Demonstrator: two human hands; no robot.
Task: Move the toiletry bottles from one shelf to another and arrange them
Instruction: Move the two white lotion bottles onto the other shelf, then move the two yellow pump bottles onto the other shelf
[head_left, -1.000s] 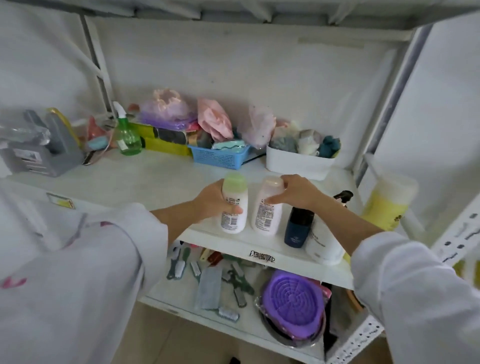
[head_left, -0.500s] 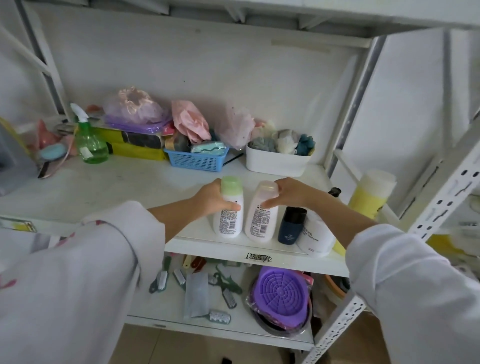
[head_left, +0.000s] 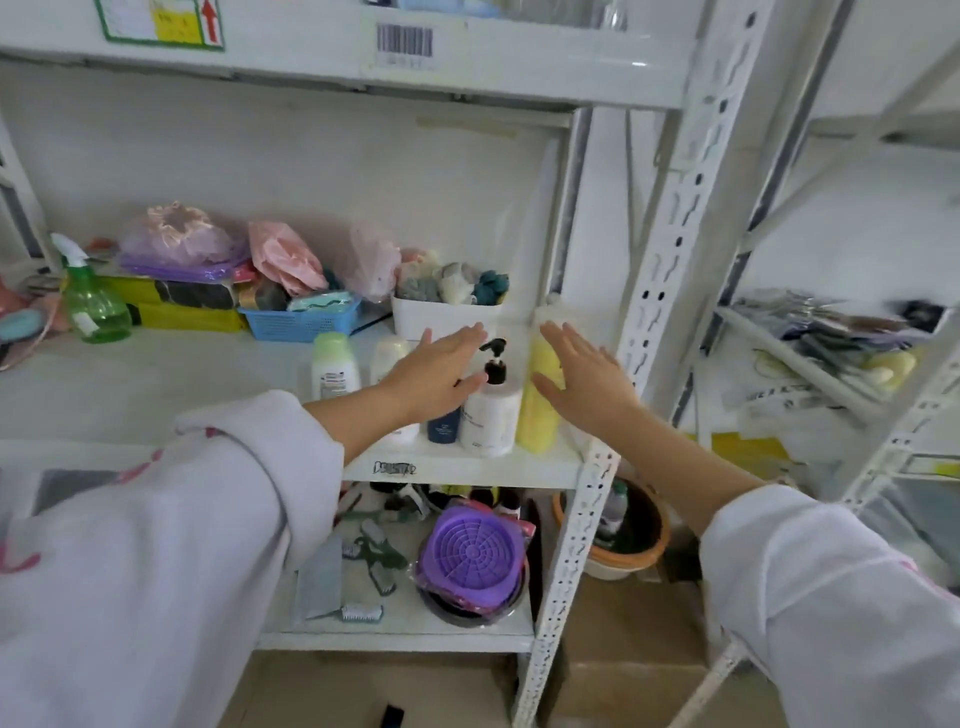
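Observation:
Several toiletry bottles stand in a row at the front right of the middle shelf (head_left: 467, 465). From the left: a white bottle with a green cap (head_left: 334, 365), a white bottle with a pale cap (head_left: 388, 353), a dark blue bottle (head_left: 444, 427), a white pump bottle (head_left: 491, 413) and a tall yellow bottle (head_left: 540, 410). My left hand (head_left: 434, 371) hovers flat and open over the pale-cap and dark blue bottles, partly hiding them. My right hand (head_left: 584, 379) is open, palm beside the yellow bottle's right side. Neither hand grips anything.
Behind the bottles sit a white bin (head_left: 441, 317) of cloths, a blue basket (head_left: 298, 322), bagged items and a green spray bottle (head_left: 93, 306). A perforated white upright (head_left: 660, 249) stands right of the yellow bottle. The lower shelf holds combs and a purple strainer (head_left: 470, 558).
Both hands let go of the green-cap and pale-cap bottles and moved right, opening flat around the pump and yellow bottles. The camera tilted up and right.

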